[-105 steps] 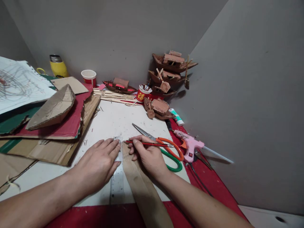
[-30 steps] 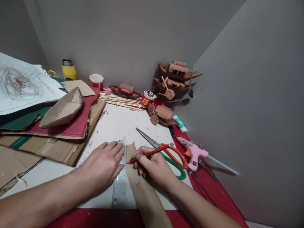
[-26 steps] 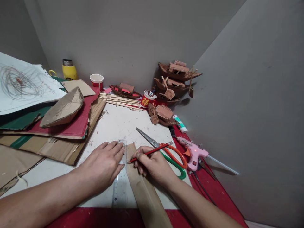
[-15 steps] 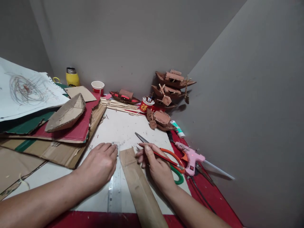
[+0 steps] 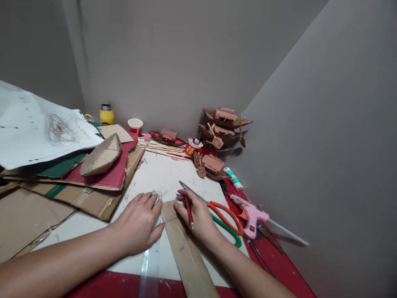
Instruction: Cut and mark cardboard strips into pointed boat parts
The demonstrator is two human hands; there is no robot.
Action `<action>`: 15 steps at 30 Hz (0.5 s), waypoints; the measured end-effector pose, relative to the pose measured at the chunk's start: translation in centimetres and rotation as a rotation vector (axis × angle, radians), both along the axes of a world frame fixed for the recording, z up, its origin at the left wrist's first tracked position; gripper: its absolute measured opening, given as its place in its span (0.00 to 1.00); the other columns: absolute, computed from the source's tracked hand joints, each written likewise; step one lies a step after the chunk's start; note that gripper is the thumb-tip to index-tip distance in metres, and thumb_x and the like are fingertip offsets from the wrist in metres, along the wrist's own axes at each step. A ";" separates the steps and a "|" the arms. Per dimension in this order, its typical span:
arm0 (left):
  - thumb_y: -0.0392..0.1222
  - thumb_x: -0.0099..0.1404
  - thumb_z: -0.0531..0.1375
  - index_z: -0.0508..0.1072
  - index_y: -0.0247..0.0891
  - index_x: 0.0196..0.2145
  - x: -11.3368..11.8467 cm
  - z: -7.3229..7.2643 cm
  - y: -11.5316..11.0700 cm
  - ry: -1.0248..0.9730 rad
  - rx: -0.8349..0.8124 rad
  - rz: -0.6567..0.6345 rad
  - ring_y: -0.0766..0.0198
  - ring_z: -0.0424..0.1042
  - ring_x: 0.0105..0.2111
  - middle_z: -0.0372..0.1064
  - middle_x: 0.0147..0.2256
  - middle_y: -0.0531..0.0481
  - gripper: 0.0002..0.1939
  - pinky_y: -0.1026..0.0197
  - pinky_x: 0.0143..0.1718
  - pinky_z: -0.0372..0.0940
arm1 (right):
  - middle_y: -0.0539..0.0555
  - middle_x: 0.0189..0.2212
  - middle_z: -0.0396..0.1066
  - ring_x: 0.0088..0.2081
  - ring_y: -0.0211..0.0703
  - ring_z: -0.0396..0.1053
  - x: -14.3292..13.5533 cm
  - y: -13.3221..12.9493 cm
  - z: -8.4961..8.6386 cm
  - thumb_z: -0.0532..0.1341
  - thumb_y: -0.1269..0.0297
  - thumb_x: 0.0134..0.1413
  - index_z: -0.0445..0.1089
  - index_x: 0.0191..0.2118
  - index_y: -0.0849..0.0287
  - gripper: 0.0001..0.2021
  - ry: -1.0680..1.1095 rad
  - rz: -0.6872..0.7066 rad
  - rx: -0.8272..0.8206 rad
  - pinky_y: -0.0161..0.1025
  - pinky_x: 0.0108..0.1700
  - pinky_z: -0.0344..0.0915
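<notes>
cardboard strip (image 5: 182, 248) across white sheet (image 5: 161, 171), red tabletop (image 5: 124, 285) (grey walls (image 5: 161, 62) behind); left hand (image 5: 139, 221) flat on ruler (image 5: 151, 265), right hand (image 5: 198, 215) gripping pencil (image 5: 189, 212).

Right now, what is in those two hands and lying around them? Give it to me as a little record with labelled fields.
Left hand: flat on a clear ruler
Right hand: holding a red pencil
Cardboard strip: just right of the ruler
Scissors: orange and green handles, beside the right hand
Glue gun: pink, right of the scissors
Far side: yellow bottle, brown model boats
Left side: boat-shaped cardboard piece on red cardboard
</notes>
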State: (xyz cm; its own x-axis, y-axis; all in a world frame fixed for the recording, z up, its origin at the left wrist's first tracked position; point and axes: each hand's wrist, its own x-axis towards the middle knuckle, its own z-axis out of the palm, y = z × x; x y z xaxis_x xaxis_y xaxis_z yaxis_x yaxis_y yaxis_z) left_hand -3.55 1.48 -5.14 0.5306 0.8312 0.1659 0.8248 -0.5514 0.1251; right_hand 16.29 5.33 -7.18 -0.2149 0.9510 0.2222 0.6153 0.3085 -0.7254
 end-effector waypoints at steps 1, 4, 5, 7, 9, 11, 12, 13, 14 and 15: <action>0.46 0.64 0.53 0.66 0.25 0.55 0.0 -0.1 -0.1 -0.008 0.003 0.002 0.40 0.61 0.56 0.63 0.56 0.28 0.27 0.43 0.56 0.56 | 0.59 0.41 0.73 0.42 0.50 0.72 -0.1 0.2 -0.2 0.60 0.64 0.52 0.66 0.47 0.59 0.15 -0.038 0.009 0.027 0.47 0.47 0.66; 0.42 0.63 0.53 0.67 0.25 0.55 -0.3 -0.2 -0.1 -0.043 0.012 0.011 0.41 0.62 0.55 0.64 0.55 0.28 0.25 0.43 0.56 0.56 | 0.59 0.41 0.74 0.42 0.51 0.72 -0.4 0.7 -0.4 0.60 0.66 0.50 0.67 0.46 0.58 0.15 -0.095 0.035 0.060 0.47 0.46 0.65; 0.40 0.62 0.53 0.67 0.25 0.54 -0.4 -0.2 -0.1 -0.072 0.002 0.014 0.41 0.62 0.55 0.64 0.55 0.28 0.24 0.43 0.56 0.55 | 0.58 0.38 0.74 0.40 0.50 0.72 -0.6 0.8 -0.4 0.59 0.66 0.51 0.68 0.44 0.58 0.13 -0.094 0.048 0.058 0.45 0.45 0.66; 0.37 0.60 0.53 0.69 0.25 0.51 -0.6 -0.2 0.0 -0.158 -0.040 0.023 0.41 0.62 0.54 0.65 0.54 0.28 0.23 0.43 0.56 0.54 | 0.54 0.30 0.74 0.33 0.47 0.72 -0.7 0.8 -0.3 0.57 0.66 0.52 0.69 0.40 0.58 0.09 -0.085 0.078 0.049 0.43 0.39 0.66; 0.35 0.58 0.54 0.70 0.25 0.50 -0.8 -0.2 0.1 -0.242 -0.078 0.026 0.41 0.62 0.54 0.65 0.53 0.29 0.22 0.42 0.56 0.53 | 0.52 0.25 0.72 0.28 0.45 0.70 -0.8 0.6 -0.2 0.57 0.66 0.52 0.70 0.36 0.58 0.07 -0.072 0.100 0.058 0.41 0.35 0.66; 0.34 0.57 0.54 0.71 0.26 0.48 -0.9 -0.2 0.1 -0.291 -0.092 0.030 0.41 0.63 0.53 0.67 0.52 0.29 0.21 0.42 0.56 0.53 | 0.51 0.25 0.72 0.28 0.46 0.70 -0.9 0.2 -0.1 0.57 0.65 0.52 0.71 0.35 0.57 0.07 -0.047 0.111 0.076 0.40 0.35 0.66; 0.34 0.57 0.54 0.72 0.27 0.47 -0.9 -0.2 0.0 -0.313 -0.096 0.034 0.41 0.63 0.53 0.67 0.51 0.29 0.20 0.42 0.55 0.54 | 0.52 0.25 0.73 0.29 0.46 0.71 -0.8 0.0 -0.1 0.57 0.64 0.52 0.71 0.35 0.57 0.07 -0.025 0.115 0.081 0.40 0.36 0.66; 0.34 0.58 0.54 0.73 0.27 0.46 -0.9 -0.2 0.0 -0.346 -0.105 0.038 0.41 0.63 0.52 0.68 0.50 0.30 0.19 0.41 0.55 0.54 | 0.53 0.27 0.74 0.31 0.47 0.71 -0.8 -0.2 -0.1 0.58 0.63 0.53 0.71 0.36 0.58 0.08 0.005 0.120 0.084 0.41 0.37 0.66; 0.36 0.59 0.54 0.73 0.28 0.46 -1.0 -0.1 0.0 -0.387 -0.118 0.044 0.41 0.63 0.52 0.68 0.50 0.30 0.18 0.41 0.55 0.54 | 0.54 0.29 0.75 0.33 0.49 0.72 -0.7 -0.4 -0.1 0.58 0.62 0.53 0.71 0.37 0.58 0.08 0.038 0.126 0.084 0.42 0.38 0.66; 0.38 0.60 0.54 0.73 0.28 0.47 -1.0 -0.1 0.0 -0.434 -0.134 0.052 0.41 0.64 0.52 0.68 0.49 0.30 0.18 0.41 0.55 0.54 | 0.55 0.30 0.75 0.34 0.50 0.72 -0.7 -0.6 0.1 0.58 0.60 0.54 0.71 0.38 0.59 0.10 0.074 0.131 0.084 0.42 0.39 0.67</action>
State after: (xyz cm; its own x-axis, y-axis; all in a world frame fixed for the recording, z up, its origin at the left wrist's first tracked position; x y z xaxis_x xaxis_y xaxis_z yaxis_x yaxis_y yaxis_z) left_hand -4.54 1.43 -5.20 0.3922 0.8844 0.2529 0.7064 -0.4657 0.5330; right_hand 15.61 4.77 -7.08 -0.3157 0.8935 0.3195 0.5121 0.4439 -0.7354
